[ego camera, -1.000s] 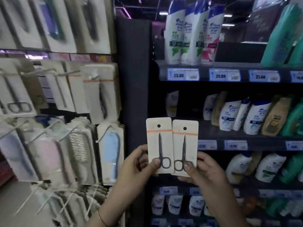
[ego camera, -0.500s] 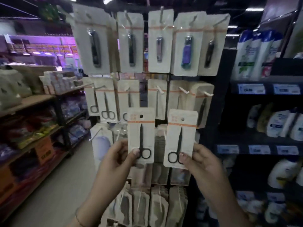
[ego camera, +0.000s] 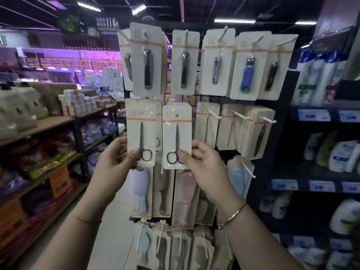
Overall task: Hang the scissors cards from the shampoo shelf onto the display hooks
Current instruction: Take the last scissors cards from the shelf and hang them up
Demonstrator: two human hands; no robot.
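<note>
At far left, shelves carry blurred goods, too soft to name; beside them the left hand pinches the lower corner of the left card, thumb pressed over the scissors' handle loops, grip closed on that card; the card stands upright, its top lying over the left end of the middle row of hanging cards. Just beside it, edges nearly touching, the right card also stands upright, its round hang hole clear at the top; the right hand holds it at the lower right corner, thumb on the front by the loops, grip closed on it; a thin bangle circles that wrist. Both cards are held up in front of the rack; whether either has met a hook is hard to tell, since the left card's top is blurred. Above hangs a row of clipper cards; to the right, white hooks jut from the middle row's cards; further right, dark shampoo shelves hold bottles above price tags.
</note>
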